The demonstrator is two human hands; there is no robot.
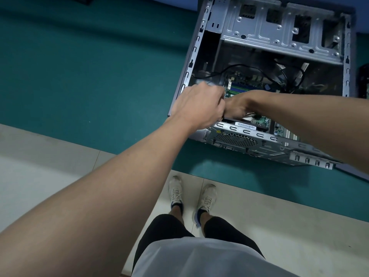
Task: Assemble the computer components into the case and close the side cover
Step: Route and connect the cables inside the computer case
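Head view: both hands meet inside the open computer case. The left hand has curled fingers and the right hand is half hidden, so I cannot tell whether either grips anything. Just beneath them sits what looks like the power supply, with the motherboard beside it. It is likely heavy and rigid, so hold its metal body, not the cables.

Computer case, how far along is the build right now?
Done: the motherboard sits in the case. In hand: the left hand and right hand work together at the near left corner; their fingers are hidden, so what they hold is unclear. Left: black cables lie loose, the drive cage looks empty, and the side is open with no cover on.
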